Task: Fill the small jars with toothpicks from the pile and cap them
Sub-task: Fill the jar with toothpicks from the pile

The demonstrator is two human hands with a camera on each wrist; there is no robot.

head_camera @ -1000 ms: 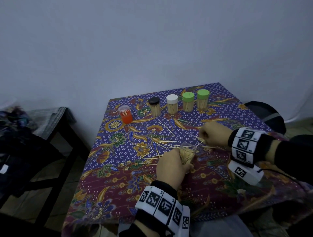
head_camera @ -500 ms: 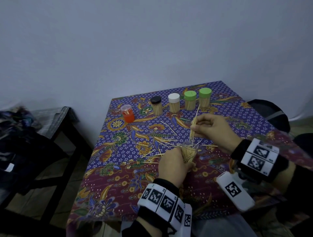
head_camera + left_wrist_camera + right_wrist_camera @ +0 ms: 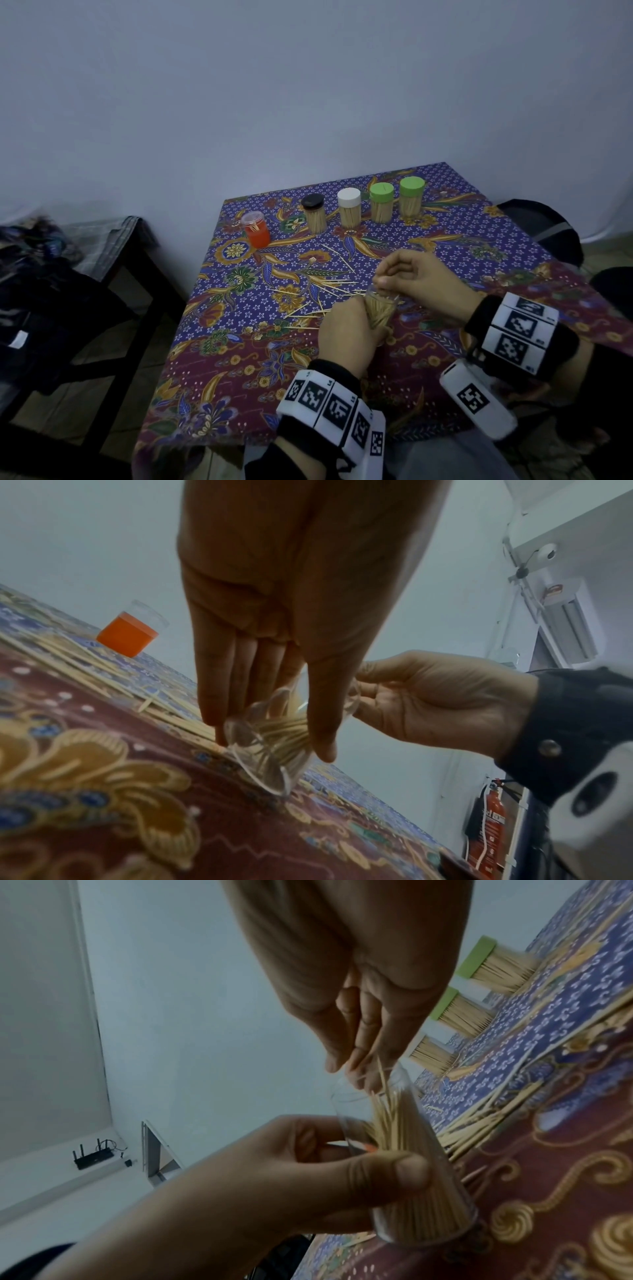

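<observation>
Our left hand (image 3: 346,337) has its grip wrapped around one small clear plastic jar (image 3: 411,1172), thumb across its front wall, the jar standing tilted with its base on the batik-patterned cloth of the worktop (image 3: 239,370) and packed with pale wooden toothpicks. Our right hand (image 3: 419,286) hovers just over the jar's open mouth with its fingertips (image 3: 356,1061) pinched together on a few toothpicks that poke down into the rim. Loose toothpicks (image 3: 318,298) lie scattered on the cloth just beyond the jar; we cannot count them. Along the far edge we count four filled, capped jars in a row: one black-capped jar (image 3: 314,214), one white-capped jar (image 3: 349,212) and two green-capped jars (image 3: 381,202) (image 3: 411,197). Left of that row stands one orange jar with a clear top (image 3: 255,229). Beside the worktop, to the left, sits one dark side table (image 3: 113,246) with folded cloth on it.
</observation>
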